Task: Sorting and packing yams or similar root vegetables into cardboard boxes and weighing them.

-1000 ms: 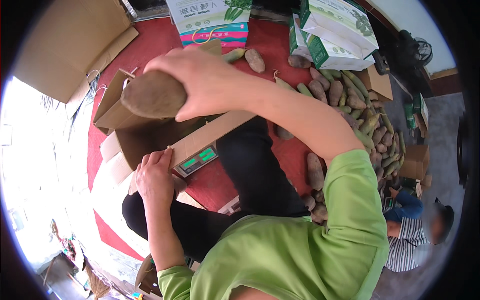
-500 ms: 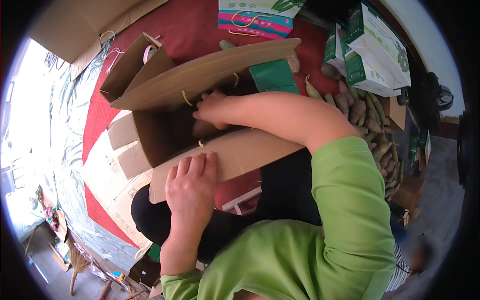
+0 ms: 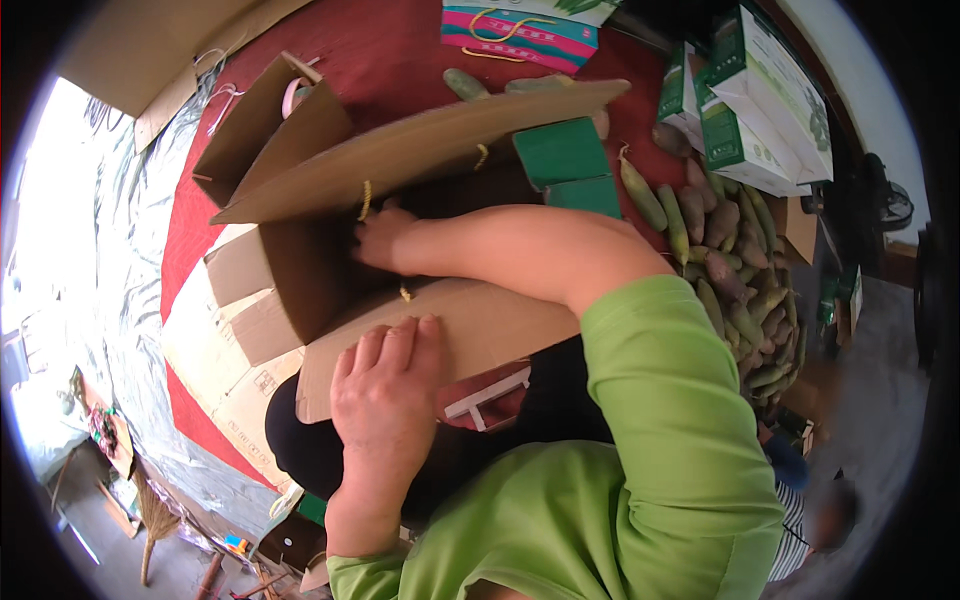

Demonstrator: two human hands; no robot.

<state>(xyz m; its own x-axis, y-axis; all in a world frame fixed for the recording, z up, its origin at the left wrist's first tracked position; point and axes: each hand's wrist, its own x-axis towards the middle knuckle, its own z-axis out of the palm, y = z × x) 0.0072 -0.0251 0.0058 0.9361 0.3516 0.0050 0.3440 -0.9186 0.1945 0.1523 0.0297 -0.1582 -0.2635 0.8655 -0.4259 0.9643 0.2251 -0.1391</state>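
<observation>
A brown cardboard box [image 3: 300, 280] with its long flaps folded out lies across my lap, its inside in deep shadow. Over the near flap [image 3: 500, 315] my left hand [image 3: 385, 395] rests, four fingers on top; its thumb is hidden, and the flap's edge sits in its grip. My right hand [image 3: 388, 238] reaches down inside the box, close to a yellow rope handle [image 3: 365, 200] on the far wall. Its fingertips are lost in the shade, so what they touch cannot be made out. Green printed end flaps [image 3: 565, 155] stand at the box's right end.
Sweet potatoes and long green radishes [image 3: 740, 270] are heaped at the right. White and green cartons [image 3: 770, 110] stand behind them. A pink and blue gift box [image 3: 520, 38] lies on the red mat [image 3: 370, 60] ahead. An open carton [image 3: 255, 130] with a tape roll stands far left.
My right hand has slid left and deeper inside the box. The box has tilted slightly, and my left hand stays on the near flap.
</observation>
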